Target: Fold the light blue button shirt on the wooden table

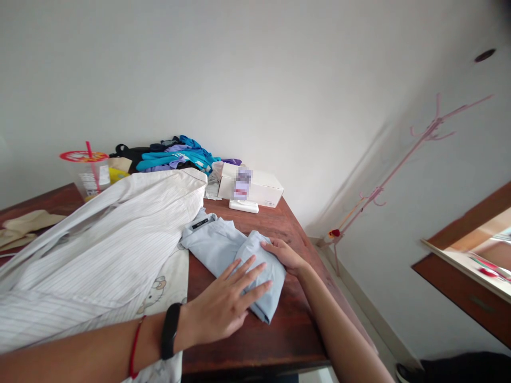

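Observation:
A light blue shirt (217, 240), partly folded, lies on the dark red wooden table (299, 319). Its collar with a black label points to the far left. My left hand (227, 298) rests flat on the near folded part, fingers spread, with a black band and a red string on the wrist. At the right edge of that fold, my right hand (285, 255) grips the cloth, its fingertips on top and the rest partly hidden. Left of the blue shirt, a white striped shirt (120, 250) is spread out over a cloth with a cartoon print (163, 292).
Behind stand a white box (263, 183) and a small stand with a blurred picture (242, 186). A heap of clothes (175, 157) lies against the wall, beside a plastic cup with a straw (90, 173). Beige cloth (27, 226) lies left. A pink coat rack (399, 165) stands right.

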`<state>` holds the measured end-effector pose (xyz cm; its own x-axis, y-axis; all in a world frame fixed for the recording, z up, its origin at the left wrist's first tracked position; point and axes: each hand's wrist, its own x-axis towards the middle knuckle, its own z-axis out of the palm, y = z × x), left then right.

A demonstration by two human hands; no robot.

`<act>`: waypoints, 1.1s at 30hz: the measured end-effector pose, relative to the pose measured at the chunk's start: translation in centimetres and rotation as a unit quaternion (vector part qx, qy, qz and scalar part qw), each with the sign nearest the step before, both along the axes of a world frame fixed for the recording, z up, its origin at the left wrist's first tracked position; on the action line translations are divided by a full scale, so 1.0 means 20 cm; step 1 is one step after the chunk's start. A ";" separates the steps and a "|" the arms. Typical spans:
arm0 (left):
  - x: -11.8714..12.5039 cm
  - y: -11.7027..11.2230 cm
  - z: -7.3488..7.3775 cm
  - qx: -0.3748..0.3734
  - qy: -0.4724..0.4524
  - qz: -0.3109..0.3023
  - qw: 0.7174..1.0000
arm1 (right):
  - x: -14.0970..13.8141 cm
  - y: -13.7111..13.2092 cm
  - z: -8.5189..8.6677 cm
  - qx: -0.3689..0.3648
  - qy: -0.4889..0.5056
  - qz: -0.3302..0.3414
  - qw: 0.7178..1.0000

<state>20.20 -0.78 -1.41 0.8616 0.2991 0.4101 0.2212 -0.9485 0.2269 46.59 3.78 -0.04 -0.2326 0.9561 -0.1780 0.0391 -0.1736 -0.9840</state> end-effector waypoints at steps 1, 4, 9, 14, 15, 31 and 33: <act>0.00 0.01 -0.02 -0.011 0.008 0.021 1.000 | 0.00 0.01 -0.02 0.001 -0.019 0.004 1.000; 0.01 0.03 -0.09 -0.038 0.033 0.059 0.997 | 0.02 0.05 -0.06 0.049 -0.126 -0.001 0.991; 0.01 0.03 -0.11 -0.056 0.040 0.069 0.995 | 0.07 0.06 -0.06 0.099 -0.238 0.059 0.964; 0.01 0.03 -0.09 -0.073 0.014 0.060 0.995 | 0.09 0.03 -0.01 0.050 -0.191 0.098 0.975; 0.01 0.03 -0.09 -0.073 0.010 0.057 0.996 | 0.09 0.02 0.01 0.028 -0.175 0.105 0.978; -0.01 0.06 -0.05 -0.087 0.012 0.064 0.994 | 0.09 -0.04 0.08 -0.106 -0.027 0.017 0.994; 0.00 0.08 -0.04 -0.103 0.019 0.074 0.992 | 0.07 -0.03 0.07 -0.111 0.011 -0.015 0.994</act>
